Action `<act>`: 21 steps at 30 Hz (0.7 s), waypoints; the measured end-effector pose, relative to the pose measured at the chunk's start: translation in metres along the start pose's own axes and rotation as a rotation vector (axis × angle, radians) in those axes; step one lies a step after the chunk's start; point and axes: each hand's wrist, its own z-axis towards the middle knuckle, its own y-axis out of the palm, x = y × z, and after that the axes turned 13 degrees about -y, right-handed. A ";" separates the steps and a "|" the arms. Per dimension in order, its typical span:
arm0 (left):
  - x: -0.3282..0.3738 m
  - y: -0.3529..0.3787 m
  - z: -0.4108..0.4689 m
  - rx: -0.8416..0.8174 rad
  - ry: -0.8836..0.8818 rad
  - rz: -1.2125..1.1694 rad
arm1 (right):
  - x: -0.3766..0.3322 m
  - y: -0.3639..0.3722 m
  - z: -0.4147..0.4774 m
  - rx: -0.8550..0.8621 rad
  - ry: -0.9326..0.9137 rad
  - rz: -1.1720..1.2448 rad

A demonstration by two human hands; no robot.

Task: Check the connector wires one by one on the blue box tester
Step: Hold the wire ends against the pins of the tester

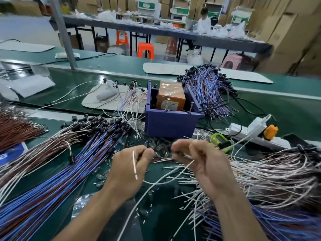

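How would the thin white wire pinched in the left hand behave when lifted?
Probably very light: the left hand holds the thin white wire by a fingertip pinch alone. Likely springy rather than limp: its short free end hangs nearly straight, while longer white wires near the right hand curve gently.

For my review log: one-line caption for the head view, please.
Left hand and right hand hold white wires before the blue box, bundles on both sides.

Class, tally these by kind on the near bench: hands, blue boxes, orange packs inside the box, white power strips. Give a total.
Hands: 2, left hand and right hand
Blue box: 1
Orange pack: 1
White power strip: 1
Total: 5
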 end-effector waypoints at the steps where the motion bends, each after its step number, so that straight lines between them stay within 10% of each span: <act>1: 0.001 -0.001 -0.001 -0.015 0.037 0.003 | -0.002 0.005 -0.001 -0.044 0.027 -0.003; 8: 0.007 0.005 -0.011 -0.053 0.125 -0.012 | 0.007 0.019 -0.011 -0.314 0.098 -0.450; 21: 0.010 0.004 0.002 -0.101 -0.058 -0.063 | 0.018 0.011 -0.002 -0.098 0.021 -0.462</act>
